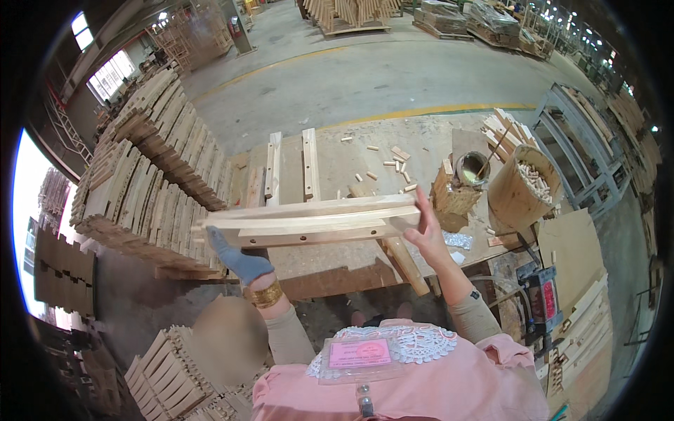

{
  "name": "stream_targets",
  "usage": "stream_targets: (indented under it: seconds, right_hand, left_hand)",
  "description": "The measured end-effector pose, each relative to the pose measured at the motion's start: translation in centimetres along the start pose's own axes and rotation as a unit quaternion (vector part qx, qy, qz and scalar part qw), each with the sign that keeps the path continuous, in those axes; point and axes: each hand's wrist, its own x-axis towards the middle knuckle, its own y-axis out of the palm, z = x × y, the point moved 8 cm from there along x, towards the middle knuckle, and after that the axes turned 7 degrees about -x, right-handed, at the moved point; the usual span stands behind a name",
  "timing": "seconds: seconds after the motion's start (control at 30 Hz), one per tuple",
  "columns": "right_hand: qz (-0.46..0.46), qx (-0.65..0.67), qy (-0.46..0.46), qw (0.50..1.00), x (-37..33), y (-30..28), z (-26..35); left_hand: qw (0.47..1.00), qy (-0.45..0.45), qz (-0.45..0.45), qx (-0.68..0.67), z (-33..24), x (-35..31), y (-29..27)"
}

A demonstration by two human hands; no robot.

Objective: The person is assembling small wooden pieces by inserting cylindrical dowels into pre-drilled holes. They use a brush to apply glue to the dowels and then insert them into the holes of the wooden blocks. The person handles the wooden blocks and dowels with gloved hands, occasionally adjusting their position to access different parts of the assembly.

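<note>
Both my hands hold long pale wooden rails (323,226) level above the workbench (337,284). Round holes show along the near side of the rails. My left hand (240,257), in a blue-grey glove, grips their left end; its fingertips are partly hidden. At the other end, my bare right hand (430,237) clasps the wood, with the thumb on the near side. Under the rails a round wooden stick (407,268) juts over the bench's near edge. Beyond them lie two drilled wooden bars (273,168) and several loose dowels (395,165).
To the right, a pot (472,169) of pale liquid with a stick in it stands by a wooden block (449,200). Beside it is a bucket (512,196) of dowels. Tall stacks of wooden pieces (158,189) border the left; a grey metal frame (586,154) stands far right.
</note>
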Motion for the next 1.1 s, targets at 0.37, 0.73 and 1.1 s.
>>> stream_targets:
  seconds: [0.37,0.73,1.1]
  right_hand:
    - [-0.017,-0.237,-0.082,0.968,4.1,-0.4,13.1]
    - [0.168,-0.369,-0.204,0.891,6.4,9.9,18.8]
    - [0.080,-0.205,-0.295,0.930,6.9,7.1,19.1]
  left_hand:
    - [0.918,-0.371,-0.084,-0.113,13.5,-7.8,-10.9]
    - [0.867,0.039,0.383,0.317,0.2,-9.0,3.5]
    - [0.875,0.013,0.390,0.286,-2.6,-5.2,4.5]
